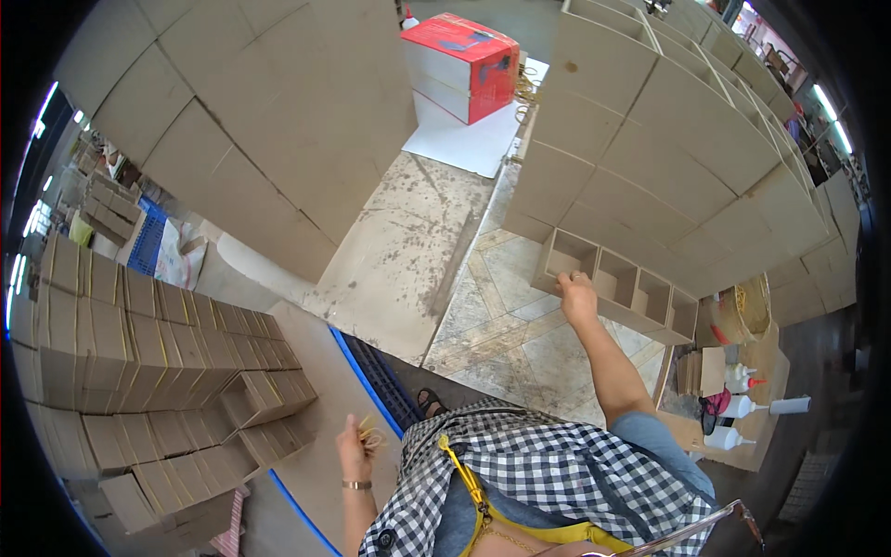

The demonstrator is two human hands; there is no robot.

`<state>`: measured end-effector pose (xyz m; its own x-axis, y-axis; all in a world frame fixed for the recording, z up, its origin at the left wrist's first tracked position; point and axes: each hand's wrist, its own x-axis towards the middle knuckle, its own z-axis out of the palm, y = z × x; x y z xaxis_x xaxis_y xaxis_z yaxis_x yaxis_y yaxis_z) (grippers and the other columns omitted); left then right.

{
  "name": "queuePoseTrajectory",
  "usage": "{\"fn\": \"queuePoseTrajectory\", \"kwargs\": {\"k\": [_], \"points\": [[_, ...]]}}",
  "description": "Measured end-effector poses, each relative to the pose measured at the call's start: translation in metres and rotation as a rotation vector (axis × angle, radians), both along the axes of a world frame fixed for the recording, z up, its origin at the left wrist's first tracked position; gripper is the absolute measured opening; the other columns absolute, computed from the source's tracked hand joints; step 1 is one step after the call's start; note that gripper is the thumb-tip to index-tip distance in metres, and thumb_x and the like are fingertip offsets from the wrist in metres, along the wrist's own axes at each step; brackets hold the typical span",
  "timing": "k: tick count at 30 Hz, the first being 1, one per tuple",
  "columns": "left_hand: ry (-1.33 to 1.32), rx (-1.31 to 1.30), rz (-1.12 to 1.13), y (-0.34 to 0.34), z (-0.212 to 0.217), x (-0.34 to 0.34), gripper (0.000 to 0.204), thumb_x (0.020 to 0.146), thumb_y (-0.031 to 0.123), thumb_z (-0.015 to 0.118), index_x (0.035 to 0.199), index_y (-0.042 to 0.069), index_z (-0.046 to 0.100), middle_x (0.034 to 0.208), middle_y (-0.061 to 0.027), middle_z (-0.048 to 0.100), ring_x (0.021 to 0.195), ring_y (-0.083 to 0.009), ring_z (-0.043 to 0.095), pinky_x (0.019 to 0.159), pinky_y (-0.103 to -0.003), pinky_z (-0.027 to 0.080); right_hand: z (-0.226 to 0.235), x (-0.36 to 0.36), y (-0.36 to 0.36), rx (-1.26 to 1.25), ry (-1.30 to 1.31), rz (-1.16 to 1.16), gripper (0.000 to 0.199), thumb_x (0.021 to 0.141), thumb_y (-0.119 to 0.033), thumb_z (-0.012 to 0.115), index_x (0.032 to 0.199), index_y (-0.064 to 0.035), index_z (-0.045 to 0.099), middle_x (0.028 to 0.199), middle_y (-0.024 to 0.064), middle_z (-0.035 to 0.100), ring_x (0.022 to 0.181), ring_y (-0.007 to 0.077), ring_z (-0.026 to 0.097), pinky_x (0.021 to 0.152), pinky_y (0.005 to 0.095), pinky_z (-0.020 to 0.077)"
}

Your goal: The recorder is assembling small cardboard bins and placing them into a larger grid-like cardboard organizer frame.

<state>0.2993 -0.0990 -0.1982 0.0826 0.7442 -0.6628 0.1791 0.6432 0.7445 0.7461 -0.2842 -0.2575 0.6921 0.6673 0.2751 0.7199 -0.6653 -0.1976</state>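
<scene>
My left hand [353, 452], low in front of me, is closed round a small bunch of yellow rubber bands [372, 436]. My right arm reaches forward and right. Its hand [579, 297] grips the near left rim of a long brown cardboard box [640, 316] with a row of open compartments. That box rests on the patterned tabletop [492, 343], against a tall stack of similar brown boxes [603, 167]. The undersides of my right fingers are hidden inside the compartment.
Banded cardboard boxes [148, 362] are piled at the left, with a tall stack [269, 111] behind. A red and white carton [464, 70] stands on white sheet at the back. Glue bottles [740, 407] and a round tub [738, 311] are at the right.
</scene>
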Motion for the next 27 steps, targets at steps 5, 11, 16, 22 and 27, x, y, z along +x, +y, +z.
{"fn": "queuePoseTrajectory", "kwargs": {"k": [5,11,16,22,27], "points": [[0.107,0.314,0.066,0.021,-0.026,-0.093,0.025,0.077,0.006,0.053,0.057,0.011,0.038,0.055,0.0041,0.039,0.049,-0.0057,0.035,0.043,-0.023,0.030,0.004,-0.005,0.003,-0.005,-0.018,-0.078,0.008,0.078,-0.012,0.059,0.081,-0.0056,0.054,0.080,0.0156,0.053,0.081,0.0334,0.054,0.067,0.0434,0.0448],[0.089,0.338,0.352,0.027,-0.020,-0.152,0.011,0.079,0.001,0.054,0.078,0.008,0.046,0.070,0.0013,0.044,0.054,-0.0075,0.040,0.049,-0.023,0.039,-0.007,-0.004,0.014,-0.036,-0.031,-0.103,0.006,0.081,-0.011,0.055,0.082,-0.0053,0.057,0.086,0.0153,0.057,0.085,0.0340,0.054,0.072,0.0459,0.0433],[0.728,0.884,0.071,0.067,-0.043,-0.189,0.031,0.090,0.022,0.049,0.116,0.004,0.053,0.099,-0.0154,0.060,0.091,-0.0278,0.057,0.080,-0.035,0.044,0.019,-0.018,0.012,-0.151,0.089,-0.071,0.030,0.078,-0.006,0.060,0.108,-0.0027,0.059,0.106,0.0157,0.060,0.099,0.0321,0.055,0.087,0.0406,0.0428],[1.115,0.605,-0.277,0.105,-0.023,-0.201,0.055,0.089,0.020,0.047,0.139,0.009,0.025,0.062,-0.0160,0.060,0.056,-0.0349,0.058,0.052,-0.044,0.044,-0.007,-0.056,0.036,0.129,-0.109,0.269,0.040,0.082,-0.011,0.057,0.119,0.0013,0.049,0.116,0.0218,0.052,0.108,0.0390,0.047,0.094,0.0434,0.0358],[1.271,0.640,-0.512,0.146,-0.017,-0.186,0.059,0.080,0.010,0.051,0.135,0.008,0.030,0.066,-0.0158,0.063,0.060,-0.0290,0.063,0.055,-0.039,0.050,-0.002,-0.145,0.086,0.105,0.298,0.556,0.031,0.078,-0.003,0.057,0.108,-0.0001,0.053,0.110,0.0209,0.053,0.104,0.0386,0.049,0.091,0.0428,0.0377]]}}
